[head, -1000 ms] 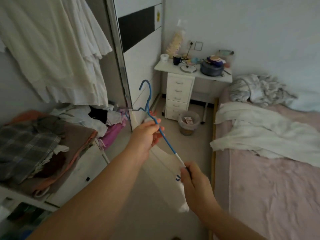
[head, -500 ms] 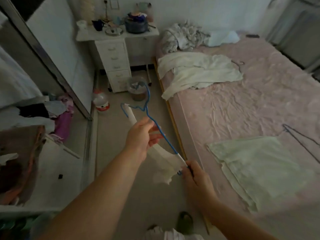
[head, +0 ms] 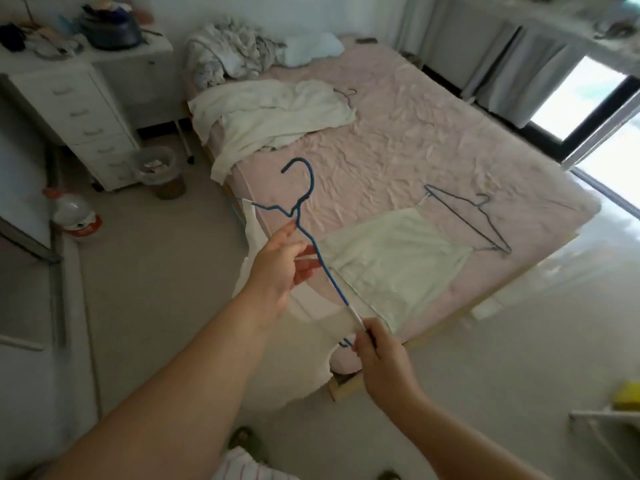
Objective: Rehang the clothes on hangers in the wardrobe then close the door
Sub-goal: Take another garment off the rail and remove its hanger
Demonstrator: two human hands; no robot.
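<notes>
A blue wire hanger [head: 313, 237] carries a thin white garment [head: 308, 341] and hangs tilted over the bed's near corner. My left hand [head: 277, 268] holds the hanger just below its hook. Lower down, my right hand [head: 377, 351] pinches the hanger's end together with the garment's strap. A pale green top [head: 398, 265] lies flat on the pink bed [head: 398, 143], with a dark wire hanger [head: 474, 220] beside it. A cream garment [head: 270, 116] is spread near the head of the bed, a hanger hook showing at its edge.
A white drawer unit [head: 79, 112] with clutter on top stands at the left, a small bin [head: 159, 171] and a white bottle [head: 74, 216] on the floor by it. A crumpled blanket [head: 235, 50] and pillow lie at the bedhead. Curtains and a bright window are at the right.
The view has swung right, from the wardrobe and its hanging clothes to the bed. Both hands keep hold of the blue hanger with the white garment.
</notes>
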